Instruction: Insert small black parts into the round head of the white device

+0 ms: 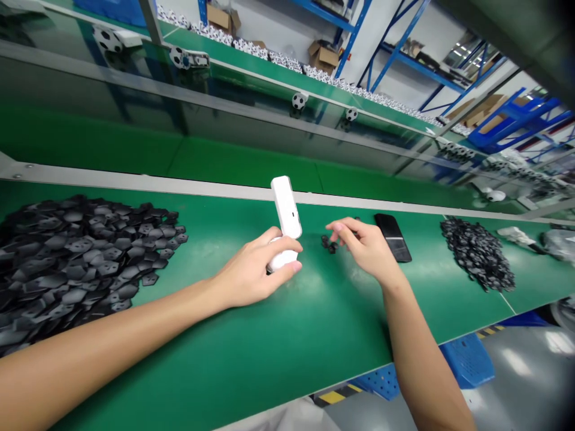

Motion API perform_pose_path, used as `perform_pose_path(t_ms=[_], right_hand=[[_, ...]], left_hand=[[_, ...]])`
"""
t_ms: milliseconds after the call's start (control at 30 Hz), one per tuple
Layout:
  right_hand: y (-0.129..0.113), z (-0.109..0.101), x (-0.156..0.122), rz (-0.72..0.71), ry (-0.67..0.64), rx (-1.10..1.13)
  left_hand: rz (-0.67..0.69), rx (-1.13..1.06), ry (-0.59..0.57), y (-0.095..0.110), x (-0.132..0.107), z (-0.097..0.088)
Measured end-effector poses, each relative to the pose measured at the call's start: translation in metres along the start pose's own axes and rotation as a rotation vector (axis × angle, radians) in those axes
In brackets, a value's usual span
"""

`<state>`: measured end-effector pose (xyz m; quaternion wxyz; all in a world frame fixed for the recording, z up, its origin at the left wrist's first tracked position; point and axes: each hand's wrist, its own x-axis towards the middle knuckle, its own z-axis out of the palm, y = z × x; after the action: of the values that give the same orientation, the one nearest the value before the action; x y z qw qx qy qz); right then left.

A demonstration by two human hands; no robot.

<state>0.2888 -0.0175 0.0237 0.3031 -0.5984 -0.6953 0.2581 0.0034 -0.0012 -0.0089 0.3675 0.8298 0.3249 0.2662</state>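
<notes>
My left hand (255, 269) grips the lower end of a white plastic part (286, 212), a long flat arm rising upright from a rounded base, over the green worktable (278, 335). My right hand (365, 246) hovers just to its right with fingers curled, fingertips at a few small black pieces (328, 243) lying on the table. I cannot tell whether the fingers pinch one of them. A black phone (393, 237) lies flat right behind that hand.
A large heap of black pentagon patches (76, 257) covers the table's left side; a smaller pile of dark small parts (478, 251) lies at the right. Small football-patterned items (299, 100) stand on the upper green shelves. Blue crates (467, 359) sit under the table's front edge.
</notes>
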Motion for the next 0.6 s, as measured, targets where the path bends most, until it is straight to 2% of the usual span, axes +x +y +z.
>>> perform_pose_path(t_ms=[67, 233, 333, 433, 600], right_hand=[[0.015, -0.007, 0.003, 0.000, 0.045, -0.117], [0.035, -0.006, 0.009, -0.011, -0.124, -0.078], [0.035, -0.002, 0.012, -0.036, -0.170, -0.072], [0.033, -0.002, 0.013, 0.003, -0.126, -0.042], [0.021, -0.001, 0.008, 0.090, -0.043, 0.215]], left_hand=[[0.008, -0.037, 0.049, -0.002, 0.000, -0.003], [0.004, -0.100, 0.064, -0.006, 0.003, -0.008], [-0.034, -0.079, 0.061, -0.005, 0.003, -0.007], [-0.118, -0.100, 0.073, -0.002, 0.003, -0.004], [-0.129, -0.153, 0.140, -0.004, 0.004, -0.001]])
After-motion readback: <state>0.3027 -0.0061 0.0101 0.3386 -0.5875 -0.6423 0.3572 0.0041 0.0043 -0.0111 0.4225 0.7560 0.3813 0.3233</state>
